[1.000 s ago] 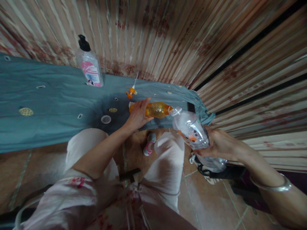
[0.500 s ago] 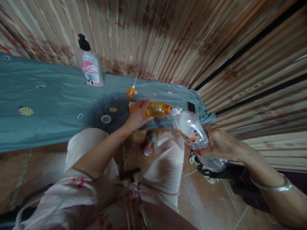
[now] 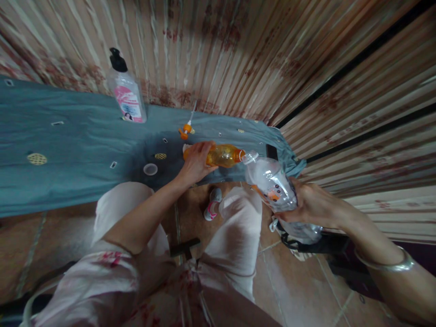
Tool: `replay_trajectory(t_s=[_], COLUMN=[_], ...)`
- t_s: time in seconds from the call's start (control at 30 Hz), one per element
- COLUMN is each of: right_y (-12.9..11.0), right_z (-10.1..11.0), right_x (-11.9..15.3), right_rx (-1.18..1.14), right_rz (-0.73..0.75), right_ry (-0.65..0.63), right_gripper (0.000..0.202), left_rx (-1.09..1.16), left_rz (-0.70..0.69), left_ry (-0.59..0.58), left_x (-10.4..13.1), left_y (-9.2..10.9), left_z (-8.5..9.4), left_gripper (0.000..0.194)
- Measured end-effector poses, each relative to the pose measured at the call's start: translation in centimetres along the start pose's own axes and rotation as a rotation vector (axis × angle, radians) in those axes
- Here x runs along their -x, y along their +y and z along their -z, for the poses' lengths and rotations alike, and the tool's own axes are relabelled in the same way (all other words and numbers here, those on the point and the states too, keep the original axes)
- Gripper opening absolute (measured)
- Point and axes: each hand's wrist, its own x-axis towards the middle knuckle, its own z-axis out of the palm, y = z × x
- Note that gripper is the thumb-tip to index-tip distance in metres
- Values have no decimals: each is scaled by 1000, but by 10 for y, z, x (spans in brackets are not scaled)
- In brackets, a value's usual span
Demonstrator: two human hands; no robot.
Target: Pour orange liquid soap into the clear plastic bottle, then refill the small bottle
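Partly hidden, an amber bottle [image 3: 225, 156] fills my left grip [image 3: 198, 159] above blue cloth [image 3: 78, 145]; my right grip [image 3: 306, 202] clasps a clear bottle [image 3: 270, 181]. Whether they touch is unclear. Beyond lies an orange pump [image 3: 185, 131].

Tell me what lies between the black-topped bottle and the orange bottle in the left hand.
In the head view, a loose orange pump top lies on the teal cloth between the black-topped bottle and the orange bottle.

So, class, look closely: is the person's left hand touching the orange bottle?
Touching. The head view shows the left hand laid over the orange bottle, gripping it and covering part of its body.
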Motion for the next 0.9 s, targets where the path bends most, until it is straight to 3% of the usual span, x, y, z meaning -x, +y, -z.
replay_trajectory(t_s=[0.9], right_y=[1], right_z=[-3], right_x=[1], right_rx=[-43], right_rz=[9], right_ry=[4], right_gripper=[41], left_rx=[6], left_rz=[-10], left_ry=[-3], left_x=[1], left_y=[1], left_z=[0], left_gripper=[72])
